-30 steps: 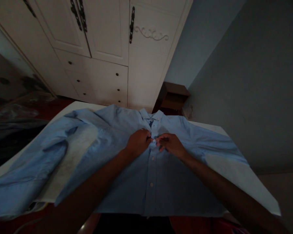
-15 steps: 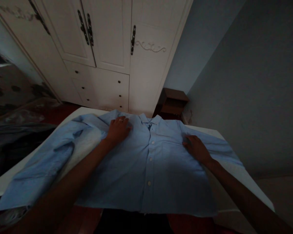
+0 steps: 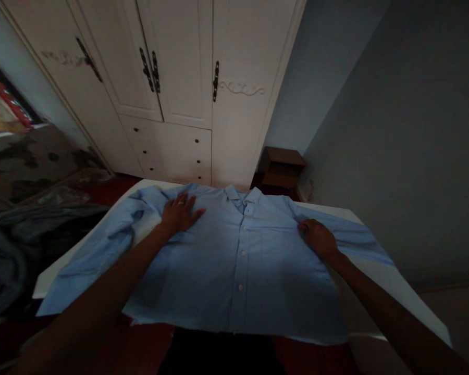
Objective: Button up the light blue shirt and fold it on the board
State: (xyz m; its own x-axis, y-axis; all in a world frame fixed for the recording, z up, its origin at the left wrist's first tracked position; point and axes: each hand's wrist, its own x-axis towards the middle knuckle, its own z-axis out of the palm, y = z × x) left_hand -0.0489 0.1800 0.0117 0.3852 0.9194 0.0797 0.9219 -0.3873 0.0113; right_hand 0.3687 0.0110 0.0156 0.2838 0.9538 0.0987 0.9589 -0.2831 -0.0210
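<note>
A light blue button-up shirt [image 3: 238, 260] lies face up and buttoned on a white table [image 3: 379, 276], collar away from me, sleeves spread to both sides. My left hand [image 3: 179, 212] lies flat on the shirt's left shoulder, fingers spread, a ring on one finger. On the shirt's right shoulder rests my right hand [image 3: 316, 237], near the sleeve seam, with fingers curled down onto the cloth. Neither hand lifts any fabric.
A white wardrobe [image 3: 187, 88] with dark handles and drawers stands behind the table. A small brown wooden stand [image 3: 279, 164] sits in the corner by the grey wall. Dark cloth [image 3: 19, 245] is heaped at the left.
Both hands left the button placket at the shirt's middle and moved apart to the shoulders. My view shifted, showing more of the wardrobe.
</note>
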